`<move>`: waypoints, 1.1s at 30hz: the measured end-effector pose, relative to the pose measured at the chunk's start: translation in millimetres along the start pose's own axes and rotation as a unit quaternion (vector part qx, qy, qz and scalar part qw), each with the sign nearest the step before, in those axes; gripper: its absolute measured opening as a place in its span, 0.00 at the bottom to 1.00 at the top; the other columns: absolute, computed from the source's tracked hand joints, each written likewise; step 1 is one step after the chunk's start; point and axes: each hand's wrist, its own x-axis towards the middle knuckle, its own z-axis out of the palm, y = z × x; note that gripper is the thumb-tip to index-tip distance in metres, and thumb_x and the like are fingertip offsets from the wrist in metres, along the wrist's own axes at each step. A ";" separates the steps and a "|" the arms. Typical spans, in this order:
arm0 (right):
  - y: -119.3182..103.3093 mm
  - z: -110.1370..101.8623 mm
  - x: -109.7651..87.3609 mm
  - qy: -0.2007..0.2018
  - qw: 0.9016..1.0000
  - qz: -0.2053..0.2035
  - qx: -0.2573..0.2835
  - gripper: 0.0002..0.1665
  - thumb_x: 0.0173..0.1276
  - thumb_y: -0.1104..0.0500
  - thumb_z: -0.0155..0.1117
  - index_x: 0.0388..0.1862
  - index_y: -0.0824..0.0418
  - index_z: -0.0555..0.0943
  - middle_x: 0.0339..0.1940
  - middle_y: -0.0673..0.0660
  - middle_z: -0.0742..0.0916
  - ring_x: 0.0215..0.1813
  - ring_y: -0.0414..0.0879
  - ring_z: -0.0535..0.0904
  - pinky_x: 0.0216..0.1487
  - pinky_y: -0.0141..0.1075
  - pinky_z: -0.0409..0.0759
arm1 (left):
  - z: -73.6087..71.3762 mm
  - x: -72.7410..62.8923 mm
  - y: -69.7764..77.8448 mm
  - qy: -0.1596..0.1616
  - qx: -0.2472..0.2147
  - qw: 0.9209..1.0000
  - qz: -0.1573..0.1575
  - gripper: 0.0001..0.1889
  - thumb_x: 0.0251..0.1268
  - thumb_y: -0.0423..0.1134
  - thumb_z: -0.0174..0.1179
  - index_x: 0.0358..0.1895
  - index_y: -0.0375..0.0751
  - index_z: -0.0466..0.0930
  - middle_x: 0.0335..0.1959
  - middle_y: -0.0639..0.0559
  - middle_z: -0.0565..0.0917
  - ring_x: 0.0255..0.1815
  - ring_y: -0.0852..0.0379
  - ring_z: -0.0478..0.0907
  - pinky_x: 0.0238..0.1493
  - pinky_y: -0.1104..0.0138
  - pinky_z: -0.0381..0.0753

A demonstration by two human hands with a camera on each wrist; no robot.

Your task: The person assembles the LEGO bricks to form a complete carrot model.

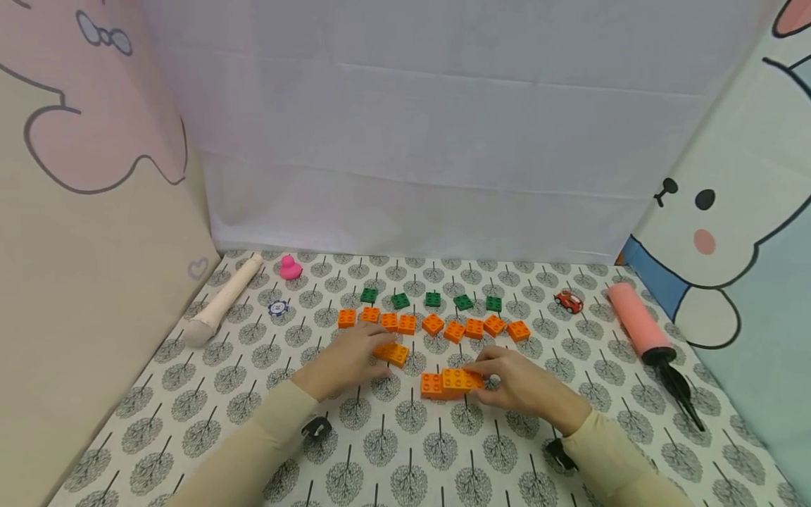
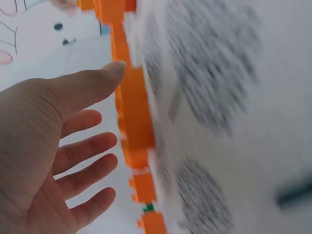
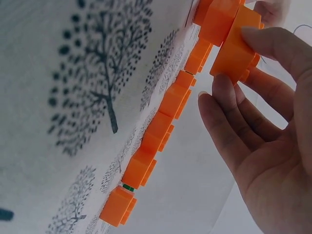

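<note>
Right hand (image 1: 521,384) pinches orange brick (image 1: 457,380), stud-side up, long axis left-right; left hand (image 1: 341,360) spread.

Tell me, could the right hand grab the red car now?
Probably not straight off: the right hand holds an orange brick, though only patterned cloth seems to separate hand and red car.

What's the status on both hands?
Right hand pinching rectangular orange plastic brick over lower orange brick. Left hand at separate rectangular orange plastic brick. No obstruction visible.
</note>
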 end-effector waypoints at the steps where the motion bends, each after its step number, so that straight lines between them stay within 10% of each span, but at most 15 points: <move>1: -0.1 -0.1 0.0 -0.001 1.000 0.000 -0.001 0.25 0.62 0.55 0.73 0.58 0.61 0.84 0.42 0.48 0.82 0.36 0.39 0.75 0.36 0.29 0.78 | 0.0 -1.5 -3.8 0.000 -0.006 1.000 -0.008 0.33 0.59 0.52 0.70 0.68 0.46 0.75 0.67 0.47 0.75 0.69 0.45 0.69 0.71 0.49 0.66; 24: -1.0 -2.6 2.0 -0.018 1.000 0.012 -0.002 0.25 0.64 0.54 0.71 0.59 0.61 0.83 0.43 0.49 0.81 0.37 0.39 0.73 0.36 0.31 0.76 | -0.1 -3.7 -10.5 -0.024 -0.068 0.995 -0.070 0.27 0.63 0.49 0.68 0.63 0.42 0.79 0.67 0.42 0.75 0.70 0.42 0.68 0.73 0.49 0.63; 33: -0.7 -2.0 2.9 -0.022 1.000 0.015 0.004 0.25 0.65 0.55 0.70 0.59 0.61 0.83 0.45 0.50 0.82 0.36 0.38 0.73 0.35 0.31 0.76 | -7.9 -11.8 2.2 -0.002 -0.090 0.996 -0.017 0.25 0.63 0.51 0.68 0.61 0.44 0.81 0.62 0.47 0.79 0.67 0.45 0.72 0.70 0.51 0.68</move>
